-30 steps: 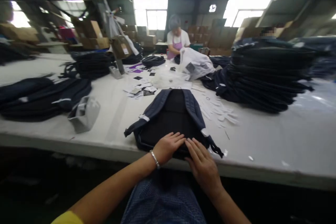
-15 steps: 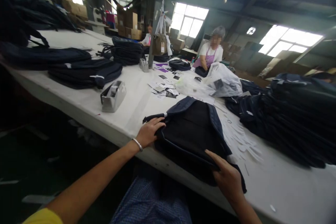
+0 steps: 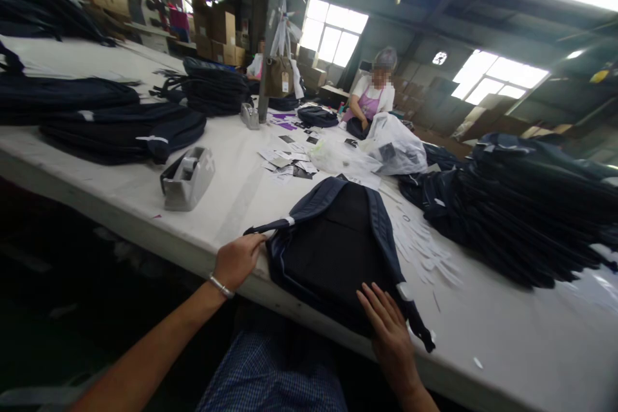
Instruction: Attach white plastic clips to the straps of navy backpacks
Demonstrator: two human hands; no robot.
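Note:
A dark navy and black backpack [image 3: 333,251] lies at the table's front edge, its padded back panel and shoulder straps facing up. At its left side, my left hand [image 3: 237,262], with a bangle on the wrist, has its fingers closed at the lower end of the left shoulder strap [image 3: 273,226]. My right hand [image 3: 389,328] rests flat on the lower right of the back panel, fingers stretched out. Beside it, the right strap's loose end [image 3: 421,328] hangs out over the white table [image 3: 512,335].
A tape dispenser [image 3: 188,179] stands left of the backpack, near more backpacks [image 3: 125,132]. Paper tags [image 3: 290,161], white strips [image 3: 422,248] and a clear plastic bag [image 3: 396,145] lie beyond it. Stacked backpacks [image 3: 521,212] fill the right. A co-worker [image 3: 374,96] stands across the table.
My left hand has slid left off the backpack's side to the strap end. My right hand has gone from gripping the lower edge to lying flat on the panel. The view has shifted.

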